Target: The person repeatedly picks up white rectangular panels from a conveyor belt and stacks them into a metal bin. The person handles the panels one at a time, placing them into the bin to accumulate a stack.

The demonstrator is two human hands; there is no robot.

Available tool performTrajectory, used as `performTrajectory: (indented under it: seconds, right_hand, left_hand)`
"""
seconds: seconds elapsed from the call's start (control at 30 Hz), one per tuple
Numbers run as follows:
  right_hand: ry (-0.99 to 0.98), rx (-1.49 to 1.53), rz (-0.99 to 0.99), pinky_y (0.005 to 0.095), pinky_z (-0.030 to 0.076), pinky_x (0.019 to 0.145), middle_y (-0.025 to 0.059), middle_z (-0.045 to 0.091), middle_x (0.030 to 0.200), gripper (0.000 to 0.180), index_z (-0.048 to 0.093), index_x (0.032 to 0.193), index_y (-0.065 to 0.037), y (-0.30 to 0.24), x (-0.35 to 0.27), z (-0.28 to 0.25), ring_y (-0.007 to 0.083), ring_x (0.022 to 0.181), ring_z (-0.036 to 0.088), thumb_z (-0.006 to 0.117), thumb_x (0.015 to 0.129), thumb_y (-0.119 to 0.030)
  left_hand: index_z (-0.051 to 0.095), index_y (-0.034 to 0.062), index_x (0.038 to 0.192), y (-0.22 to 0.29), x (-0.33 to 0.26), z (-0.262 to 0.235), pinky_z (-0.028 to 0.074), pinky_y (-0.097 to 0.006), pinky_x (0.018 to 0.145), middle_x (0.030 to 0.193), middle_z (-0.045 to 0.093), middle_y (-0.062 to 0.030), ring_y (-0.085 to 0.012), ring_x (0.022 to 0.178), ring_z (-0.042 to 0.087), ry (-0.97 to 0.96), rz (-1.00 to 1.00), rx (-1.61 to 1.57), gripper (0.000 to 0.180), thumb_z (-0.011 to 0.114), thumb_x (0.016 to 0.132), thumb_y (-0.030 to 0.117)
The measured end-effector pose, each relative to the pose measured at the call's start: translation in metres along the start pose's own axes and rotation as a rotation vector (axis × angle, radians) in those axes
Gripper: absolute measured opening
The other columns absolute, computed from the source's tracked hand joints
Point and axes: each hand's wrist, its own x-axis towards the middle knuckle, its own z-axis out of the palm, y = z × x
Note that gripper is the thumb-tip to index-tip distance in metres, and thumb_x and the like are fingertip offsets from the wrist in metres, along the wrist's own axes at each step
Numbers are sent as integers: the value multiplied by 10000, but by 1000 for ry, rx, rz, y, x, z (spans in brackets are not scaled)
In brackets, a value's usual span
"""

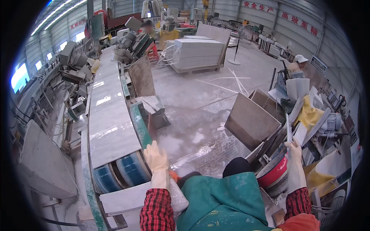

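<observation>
My left hand [157, 159], in a cream rubber glove, lies with its fingers stretched out by the green edge rail [140, 125] of a long conveyor, holding nothing. Beside it, a wet pale stone slab [111, 119] covers the belt and ends just short of the blue end roller [133, 167]. Off to the right, my gloved right hand [294, 158] is closed around a thin pale strip [288, 129] that points upward. Its fingers partly hide the strip's lower end. Next to that hand is a red-rimmed round tub [272, 173].
White slabs [198, 52] are stacked on a pallet ahead. Brown boards [252, 121] lean at right, near a motor [332, 122] and yellow cloth [309, 111]. Loose white strips [239, 81] lie on the wet floor. A person in a white cap [298, 63] is at far right.
</observation>
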Motion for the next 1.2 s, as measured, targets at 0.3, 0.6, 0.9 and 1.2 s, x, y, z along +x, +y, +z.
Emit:
performTrajectory:
  seconds: [0.3,0.6,0.9,1.2]
  right_hand:
    - [-778,124,-34,295,547,814,155,531,1448,894,500,1493,-105,-32,-14,182,198,1040,640,759,641,-36]
    - [-1518,-371,-1297,439,453,1081,168,581,1362,915,548,1389,-97,-79,-147,323,388,1267,544,922,558,-180]
    - [-1214,-181,-1316,438,468,1050,142,643,1253,710,602,1326,-117,-19,-87,362,370,1192,595,871,688,-278]
    - [-925,-463,-401,363,404,1119,184,584,1416,653,550,1424,-29,124,66,248,270,1327,542,792,847,-214]
  left_hand:
    - [481,18,1407,124,33,-24,558,-399,955,1382,595,-117,-248,1142,653,-647,-918,-1553,480,592,1036,302]
    - [439,6,1391,86,16,-108,520,-507,1034,1353,573,-164,-333,1234,596,-40,-961,-1677,391,524,1025,113]
    - [387,1,1445,-58,-10,-137,485,-605,1068,1430,502,-239,-419,1309,522,437,-1046,-1545,403,385,1070,149]
    - [397,-35,1401,-117,-24,-126,488,-657,1035,1429,490,-232,-448,1288,526,636,-1189,-1407,359,399,1058,72]
